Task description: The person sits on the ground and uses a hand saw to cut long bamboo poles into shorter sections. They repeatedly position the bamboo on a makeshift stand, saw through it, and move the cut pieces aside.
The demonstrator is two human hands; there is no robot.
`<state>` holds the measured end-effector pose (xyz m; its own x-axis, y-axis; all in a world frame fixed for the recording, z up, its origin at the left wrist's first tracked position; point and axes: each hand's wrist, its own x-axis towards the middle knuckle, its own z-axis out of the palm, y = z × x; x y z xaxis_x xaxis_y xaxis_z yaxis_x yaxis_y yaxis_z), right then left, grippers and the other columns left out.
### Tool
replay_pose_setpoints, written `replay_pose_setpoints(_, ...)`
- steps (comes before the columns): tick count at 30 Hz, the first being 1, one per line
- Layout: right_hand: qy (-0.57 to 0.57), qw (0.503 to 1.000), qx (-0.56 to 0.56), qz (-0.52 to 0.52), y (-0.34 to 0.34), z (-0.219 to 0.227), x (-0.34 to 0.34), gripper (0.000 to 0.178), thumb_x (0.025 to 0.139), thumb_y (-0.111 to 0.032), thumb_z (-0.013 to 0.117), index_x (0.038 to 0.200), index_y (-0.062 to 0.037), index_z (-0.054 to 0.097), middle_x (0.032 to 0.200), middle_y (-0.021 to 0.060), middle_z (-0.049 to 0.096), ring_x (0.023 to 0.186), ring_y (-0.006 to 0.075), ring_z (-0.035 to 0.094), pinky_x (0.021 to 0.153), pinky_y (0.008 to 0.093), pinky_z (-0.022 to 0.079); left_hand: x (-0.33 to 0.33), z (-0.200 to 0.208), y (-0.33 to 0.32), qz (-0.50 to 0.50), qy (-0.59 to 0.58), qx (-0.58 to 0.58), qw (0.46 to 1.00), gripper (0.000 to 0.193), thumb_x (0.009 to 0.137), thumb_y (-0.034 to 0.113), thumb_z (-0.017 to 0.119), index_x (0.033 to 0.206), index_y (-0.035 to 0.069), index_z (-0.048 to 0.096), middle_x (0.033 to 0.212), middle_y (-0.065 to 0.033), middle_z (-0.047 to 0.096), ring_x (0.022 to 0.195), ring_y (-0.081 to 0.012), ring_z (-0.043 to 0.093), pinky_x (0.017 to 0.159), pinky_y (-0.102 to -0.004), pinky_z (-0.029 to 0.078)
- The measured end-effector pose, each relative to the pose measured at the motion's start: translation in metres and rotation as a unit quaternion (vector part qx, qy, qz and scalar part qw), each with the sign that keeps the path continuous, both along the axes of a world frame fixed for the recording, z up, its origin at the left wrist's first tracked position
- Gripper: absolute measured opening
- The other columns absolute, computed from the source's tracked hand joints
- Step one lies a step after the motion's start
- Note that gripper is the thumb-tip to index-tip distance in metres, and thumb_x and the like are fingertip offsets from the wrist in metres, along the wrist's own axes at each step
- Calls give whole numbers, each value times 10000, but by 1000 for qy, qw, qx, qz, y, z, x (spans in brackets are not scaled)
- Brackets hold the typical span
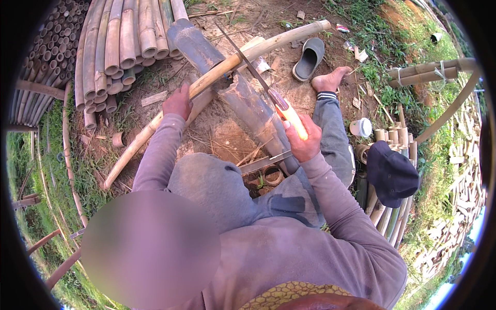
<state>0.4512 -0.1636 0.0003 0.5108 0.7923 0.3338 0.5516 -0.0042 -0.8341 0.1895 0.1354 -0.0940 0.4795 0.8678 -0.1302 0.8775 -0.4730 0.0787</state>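
A long bamboo pole (206, 82) lies slantwise over a thick, dark bamboo trunk (253, 111) on the ground. My left hand (178, 103) is wrapped round the pole, left of the trunk. In my right hand (303, 138) is the glowing orange handle of a hand saw (253, 72). Its narrow, tapering blade points away from me and crosses the pole just beyond the trunk; teeth are too small to make out. Below my right hand, a flat metal blade (265, 161) rests across the trunk's near end, its handle out of sight.
Stacked bamboo poles (129, 31) lie at the far left. A clog (309, 59) sits beside my bare foot (330, 80). To the right are a white cup (360, 127), a dark cap (392, 173) on upright bamboo pieces, and a tied bamboo rail (426, 75).
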Motion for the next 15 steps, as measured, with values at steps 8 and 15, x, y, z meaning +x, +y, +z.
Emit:
replay_pose_setpoints(8,-17,1000,-23,3,-72,-1,-4,246,952,-140,752,1111,42,707,905,130,746,739,219,717,693,339,559,-3,-7,-8,-19,-8,18,1000,577,901,290,782,1380,188,478,1208,-128,698,1042,-375,736,854,-513,596)
replay_pose_setpoints(15,-31,999,20,-3,40,-8,1,242,929,-166,784,1087,2,713,868,151,715,713,255,708,655,371,546,0,-3,-3,-9,6,12,1000,584,902,299,786,1373,192,457,1194,-143,707,1061,-384,733,865,-526,592)
